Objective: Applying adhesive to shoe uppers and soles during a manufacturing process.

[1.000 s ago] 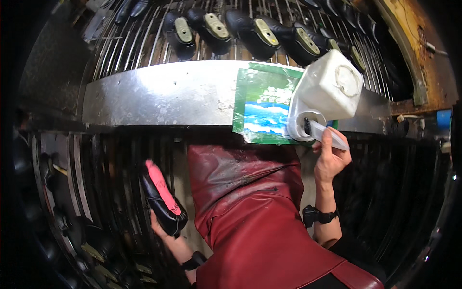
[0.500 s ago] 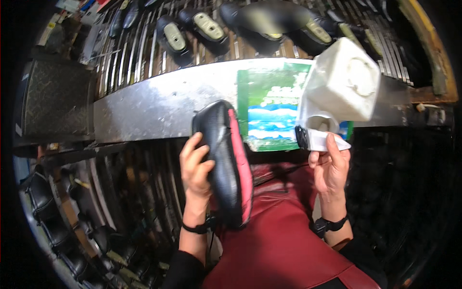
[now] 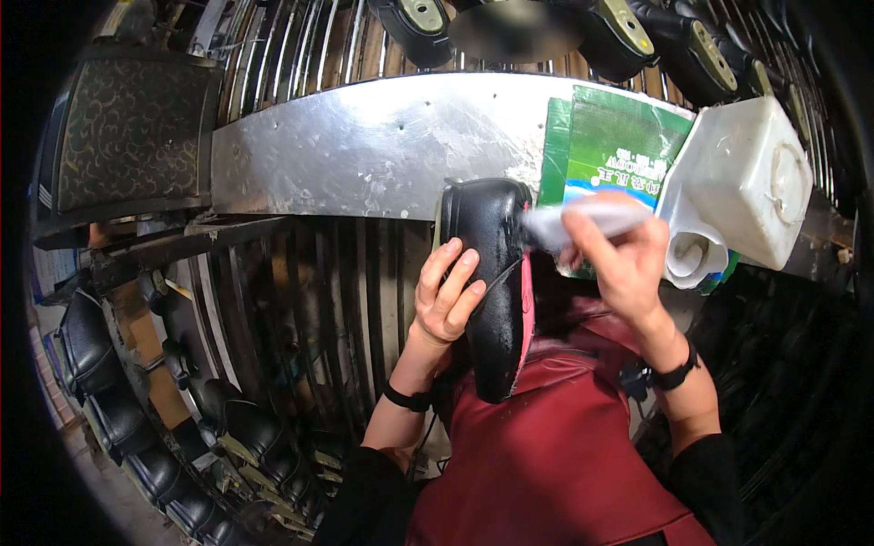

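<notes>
My left hand (image 3: 448,300) grips a black shoe (image 3: 496,282) with pink lining at centre frame, fingers curled over its sole, toe pointing up toward the metal shelf (image 3: 364,155). My right hand (image 3: 619,259) is closed around a white brush (image 3: 569,223), blurred, its tip touching the shoe's upper edge. A white plastic jug (image 3: 742,187) sits at upper right beside a green box (image 3: 610,136).
</notes>
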Tool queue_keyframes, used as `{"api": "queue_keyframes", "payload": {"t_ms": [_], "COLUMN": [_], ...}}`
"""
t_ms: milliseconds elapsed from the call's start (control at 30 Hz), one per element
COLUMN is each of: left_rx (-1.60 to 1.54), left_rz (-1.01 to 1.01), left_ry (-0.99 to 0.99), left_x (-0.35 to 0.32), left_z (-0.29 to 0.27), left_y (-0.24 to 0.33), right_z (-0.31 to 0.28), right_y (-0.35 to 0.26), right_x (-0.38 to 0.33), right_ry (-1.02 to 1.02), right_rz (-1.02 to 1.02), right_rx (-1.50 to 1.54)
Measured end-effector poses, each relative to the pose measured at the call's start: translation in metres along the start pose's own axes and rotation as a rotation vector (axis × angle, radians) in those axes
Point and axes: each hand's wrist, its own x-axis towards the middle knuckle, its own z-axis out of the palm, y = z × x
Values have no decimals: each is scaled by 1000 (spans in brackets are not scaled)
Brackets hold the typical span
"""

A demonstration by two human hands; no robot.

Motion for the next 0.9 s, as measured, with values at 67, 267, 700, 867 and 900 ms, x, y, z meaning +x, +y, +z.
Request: {"api": "queue_keyframes", "payload": {"t_ms": [67,267,700,867,900], "left_rx": [-15,-54,13,32,38], "left_rz": [8,-6,-14,-17,-11], "left_ry": [27,65,49,40,43], "left_x": [-3,-7,13,20,22], "left_z": [2,0,-4,-9,-10], "left_y": [-1,-1,1,8,9], "right_z": [4,16,-13,-9,-7], "right_y": [-2,-3,-24,-44,-49], "right_x": [29,36,-91,-135,-141], "right_ry": [45,100,-293,-673,-695], "right_rz": [82,26,-280,-490,-472], "right_rx": [-95,-129,-360,-380,-385]}}
